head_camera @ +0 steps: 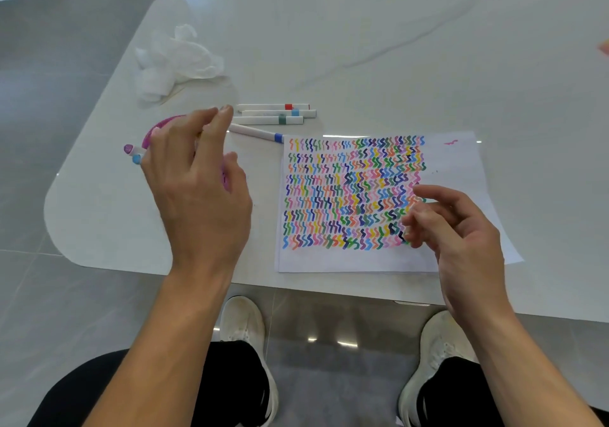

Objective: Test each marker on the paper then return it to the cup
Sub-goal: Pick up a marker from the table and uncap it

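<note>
**A:** We start with the white surface (362, 47). The paper (461, 169) lies on its right part, nearly filled with coloured squiggles, and only the margins are bare.

**B:** Our right hand (461, 229) hovers over the paper's lower right with its fingers loosely bent, and it holds nothing. Our left hand (197, 196) covers the pink cup (168, 121) at the left. We cannot tell whether it grips anything under there.

**A:** Two marker ends (129, 149), purple and blue, poke out past the cup's left side. Three loose markers (270, 120) lie side by side just beyond our left fingertips. A blue-banded marker (253, 131) slants toward the paper's corner.

**B:** We'd take that slanted one first, since it lies apart from the row. We should make one short stroke in the bare right margin. Then we steady the cup with the left hand while we slide the marker in.
</note>
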